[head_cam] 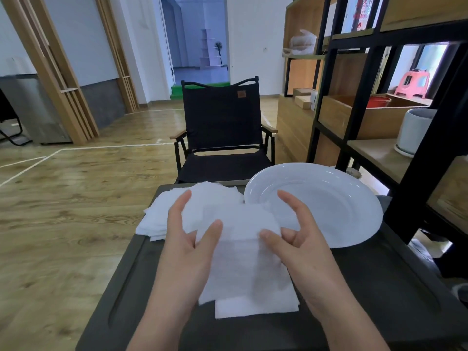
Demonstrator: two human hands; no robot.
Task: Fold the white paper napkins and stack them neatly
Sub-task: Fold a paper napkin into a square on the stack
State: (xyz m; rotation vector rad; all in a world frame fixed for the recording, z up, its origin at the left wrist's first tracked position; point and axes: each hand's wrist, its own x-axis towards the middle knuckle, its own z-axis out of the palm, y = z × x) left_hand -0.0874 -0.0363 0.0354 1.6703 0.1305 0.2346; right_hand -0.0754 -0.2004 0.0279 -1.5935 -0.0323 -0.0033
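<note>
While the left hand [187, 239] and right hand [298, 239] pinch the raised white paper napkin [240, 239] by its side edges over the dark surface [379, 287], thumbs on top, its corners should meet before creasing.

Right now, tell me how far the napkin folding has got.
Done: one folded napkin lies near the table's front edge. In hand: both hands, left and right, hold a second napkin mid-fold above it. Left: the loose pile beside the plate.
</note>
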